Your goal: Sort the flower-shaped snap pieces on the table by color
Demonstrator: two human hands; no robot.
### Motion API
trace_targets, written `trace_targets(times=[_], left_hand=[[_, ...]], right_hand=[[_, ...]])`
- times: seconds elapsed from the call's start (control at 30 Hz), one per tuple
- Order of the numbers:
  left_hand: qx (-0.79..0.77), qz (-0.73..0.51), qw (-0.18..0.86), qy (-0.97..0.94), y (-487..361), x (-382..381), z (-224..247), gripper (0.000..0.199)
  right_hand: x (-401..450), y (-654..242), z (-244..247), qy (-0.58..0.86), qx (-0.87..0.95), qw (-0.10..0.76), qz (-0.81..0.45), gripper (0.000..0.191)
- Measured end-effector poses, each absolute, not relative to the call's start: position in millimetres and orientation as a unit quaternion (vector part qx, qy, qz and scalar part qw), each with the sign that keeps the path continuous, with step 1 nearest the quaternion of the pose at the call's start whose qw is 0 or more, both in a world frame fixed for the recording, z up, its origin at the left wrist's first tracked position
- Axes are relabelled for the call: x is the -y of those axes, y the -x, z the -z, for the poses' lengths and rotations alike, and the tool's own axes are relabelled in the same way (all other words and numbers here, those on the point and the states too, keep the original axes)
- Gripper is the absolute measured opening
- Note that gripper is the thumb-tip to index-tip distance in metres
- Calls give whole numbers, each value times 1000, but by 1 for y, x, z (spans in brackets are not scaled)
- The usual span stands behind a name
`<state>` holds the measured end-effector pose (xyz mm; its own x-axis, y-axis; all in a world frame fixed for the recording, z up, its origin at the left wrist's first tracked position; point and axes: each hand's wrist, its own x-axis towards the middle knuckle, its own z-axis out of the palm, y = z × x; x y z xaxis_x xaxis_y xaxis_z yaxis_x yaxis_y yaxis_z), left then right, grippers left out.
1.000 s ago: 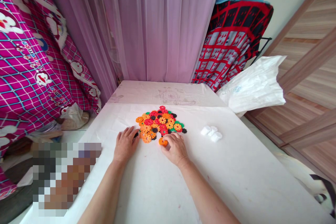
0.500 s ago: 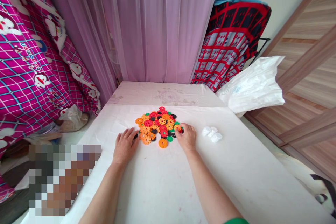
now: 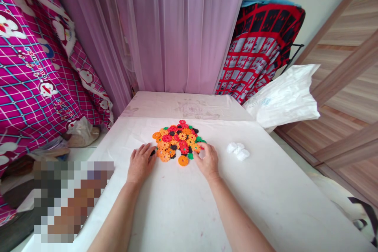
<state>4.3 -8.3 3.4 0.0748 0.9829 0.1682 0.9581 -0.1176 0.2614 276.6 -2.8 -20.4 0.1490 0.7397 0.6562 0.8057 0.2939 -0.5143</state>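
A heap of interlocking flower-shaped plastic discs (image 3: 177,138) in orange, red, green and black lies on the white-covered table (image 3: 174,208). At the heap's left edge is my left hand (image 3: 141,162), with a black disc (image 3: 152,152) between thumb and index finger. My right hand (image 3: 208,160) is at the right edge, its thumb and index finger around an orange disc (image 3: 196,148); the fingers partly cover the pieces there. One orange disc (image 3: 183,160) lies at the front of the heap, between the two hands.
Several white pieces (image 3: 238,151) lie together to the right of my right hand. A white plastic bag (image 3: 286,98) stands by the table's far right corner. Purple curtains (image 3: 180,31) hang behind the table, and a pink checked cloth (image 3: 44,59) hangs on the left.
My right hand has shifted slightly left and toward me, and the orange disc by its fingers has moved with it. Red and green pieces behind it show more. My left hand stays put.
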Motion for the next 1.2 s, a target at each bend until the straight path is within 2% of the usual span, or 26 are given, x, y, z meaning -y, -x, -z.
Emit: trace_targets(times=[0.13, 0.4, 1.2], left_hand=[[-661, -161, 37, -732, -4, 8, -3, 40], [-659, -167, 37, -732, -4, 8, -3, 40], [-661, -169, 38, -731, -4, 8, -2, 39]], right_hand=[[28, -254, 18, 529, 722, 445, -11, 27], [32, -245, 13, 541, 741, 395, -45, 27], [33, -246, 13, 548, 752, 364, -50, 23]])
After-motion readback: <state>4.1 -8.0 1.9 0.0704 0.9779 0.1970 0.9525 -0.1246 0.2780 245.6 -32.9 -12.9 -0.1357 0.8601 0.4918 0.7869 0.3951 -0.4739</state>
